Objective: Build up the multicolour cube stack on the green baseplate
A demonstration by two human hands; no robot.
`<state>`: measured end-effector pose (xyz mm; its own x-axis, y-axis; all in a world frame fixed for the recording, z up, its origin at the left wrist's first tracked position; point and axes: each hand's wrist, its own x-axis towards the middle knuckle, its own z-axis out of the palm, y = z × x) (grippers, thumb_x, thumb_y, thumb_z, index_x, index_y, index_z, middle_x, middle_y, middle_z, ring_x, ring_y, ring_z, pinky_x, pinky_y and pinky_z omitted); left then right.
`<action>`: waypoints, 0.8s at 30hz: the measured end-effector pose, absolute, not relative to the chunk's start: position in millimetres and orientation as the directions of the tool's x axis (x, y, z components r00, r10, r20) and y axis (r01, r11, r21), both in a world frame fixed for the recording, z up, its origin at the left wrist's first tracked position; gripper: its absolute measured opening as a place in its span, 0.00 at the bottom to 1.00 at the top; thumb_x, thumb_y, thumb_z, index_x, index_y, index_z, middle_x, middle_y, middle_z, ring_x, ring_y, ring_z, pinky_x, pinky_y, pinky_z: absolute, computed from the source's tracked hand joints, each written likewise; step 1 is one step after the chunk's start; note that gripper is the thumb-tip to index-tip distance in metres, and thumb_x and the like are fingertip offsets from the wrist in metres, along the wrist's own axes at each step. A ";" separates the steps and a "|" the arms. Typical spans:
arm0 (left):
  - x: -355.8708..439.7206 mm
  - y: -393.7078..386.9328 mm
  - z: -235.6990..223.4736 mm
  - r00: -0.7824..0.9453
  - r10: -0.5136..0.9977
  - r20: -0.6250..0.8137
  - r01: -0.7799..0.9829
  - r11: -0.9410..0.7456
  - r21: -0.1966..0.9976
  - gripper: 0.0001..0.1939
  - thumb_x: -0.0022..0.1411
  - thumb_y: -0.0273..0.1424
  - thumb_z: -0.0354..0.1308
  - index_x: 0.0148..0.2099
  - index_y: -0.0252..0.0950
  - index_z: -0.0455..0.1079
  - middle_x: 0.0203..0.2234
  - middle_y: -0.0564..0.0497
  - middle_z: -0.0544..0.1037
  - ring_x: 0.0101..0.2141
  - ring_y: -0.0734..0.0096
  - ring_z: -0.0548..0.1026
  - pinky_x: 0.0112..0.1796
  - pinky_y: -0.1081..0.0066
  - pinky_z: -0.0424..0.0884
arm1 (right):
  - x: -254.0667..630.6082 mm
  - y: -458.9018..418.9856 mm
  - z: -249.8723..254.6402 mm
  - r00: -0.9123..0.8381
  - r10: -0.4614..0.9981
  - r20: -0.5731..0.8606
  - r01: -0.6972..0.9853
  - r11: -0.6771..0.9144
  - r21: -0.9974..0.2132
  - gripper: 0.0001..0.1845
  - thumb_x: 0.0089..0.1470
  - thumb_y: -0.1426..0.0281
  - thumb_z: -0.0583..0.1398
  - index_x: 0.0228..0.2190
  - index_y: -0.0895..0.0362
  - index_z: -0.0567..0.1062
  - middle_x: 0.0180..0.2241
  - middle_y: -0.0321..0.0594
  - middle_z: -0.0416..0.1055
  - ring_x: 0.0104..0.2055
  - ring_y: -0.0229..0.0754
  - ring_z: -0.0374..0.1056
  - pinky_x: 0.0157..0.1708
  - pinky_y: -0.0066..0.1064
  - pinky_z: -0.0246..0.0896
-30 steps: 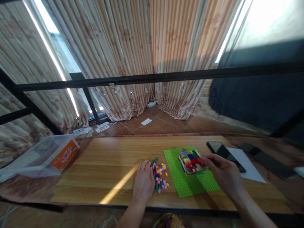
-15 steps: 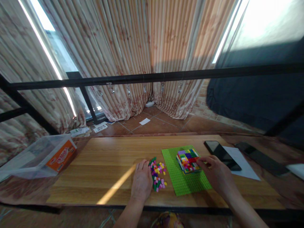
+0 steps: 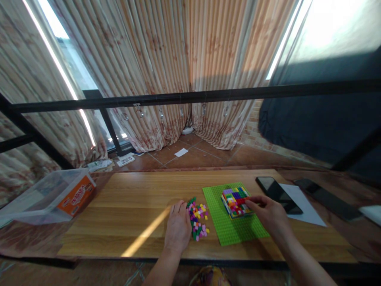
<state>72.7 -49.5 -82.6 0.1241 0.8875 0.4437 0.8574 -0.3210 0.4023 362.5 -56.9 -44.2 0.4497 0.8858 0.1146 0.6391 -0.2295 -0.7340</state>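
The right grip (image 3: 248,201) has its fingertips close together at the near right side of the brick block (image 3: 236,201); I cannot tell if a brick is between them. Under this grip and block is the green baseplate (image 3: 218,214). The left grip (image 3: 178,228) lies flat on the counter (image 3: 133,206), beside loose bricks (image 3: 199,226).

Hands (image 3: 178,226) near seemingly plastic bricks (image 3: 237,201).
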 end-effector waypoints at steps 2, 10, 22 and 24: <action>72.5 -49.7 -82.6 0.125 0.888 0.444 0.855 -0.323 0.406 0.15 0.64 0.26 0.44 0.48 0.34 0.68 0.46 0.43 0.72 0.49 0.61 0.69 0.51 0.58 0.67 | 365.9 -54.8 -49.6 0.452 0.886 0.102 0.546 -0.185 -0.817 0.19 0.40 0.55 0.62 0.27 0.58 0.78 0.20 0.39 0.73 0.22 0.41 0.67 0.22 0.29 0.55; 71.8 -48.2 -82.6 0.139 0.897 0.420 0.862 -0.319 0.393 0.16 0.64 0.25 0.44 0.50 0.33 0.68 0.46 0.43 0.72 0.49 0.61 0.69 0.52 0.58 0.67 | 361.8 -54.2 -53.9 0.473 0.881 0.032 0.293 -0.122 -0.948 0.18 0.34 0.57 0.66 0.24 0.59 0.77 0.22 0.40 0.74 0.23 0.39 0.67 0.22 0.28 0.58; 72.3 -49.8 -81.4 0.125 0.909 0.398 0.848 -0.306 0.433 0.16 0.64 0.26 0.43 0.49 0.32 0.68 0.46 0.43 0.72 0.49 0.61 0.68 0.52 0.57 0.66 | 355.6 -65.1 -13.8 0.668 0.739 0.091 0.166 -0.029 -0.986 0.21 0.40 0.54 0.65 0.28 0.60 0.76 0.18 0.34 0.68 0.18 0.34 0.60 0.18 0.26 0.54; 72.4 -49.6 -81.7 0.127 0.906 0.404 0.851 -0.309 0.425 0.16 0.64 0.26 0.44 0.49 0.32 0.68 0.47 0.42 0.72 0.49 0.60 0.68 0.52 0.56 0.66 | 342.2 -65.8 -11.5 0.598 0.785 0.159 0.215 0.034 -0.976 0.19 0.42 0.55 0.64 0.27 0.59 0.76 0.20 0.36 0.70 0.21 0.36 0.63 0.21 0.26 0.57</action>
<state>72.4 -49.6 -81.7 0.1268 0.9058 0.4043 0.8510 -0.3087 0.4248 342.2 -65.8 -11.5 0.5982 0.7854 0.1592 0.2153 0.0338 -0.9760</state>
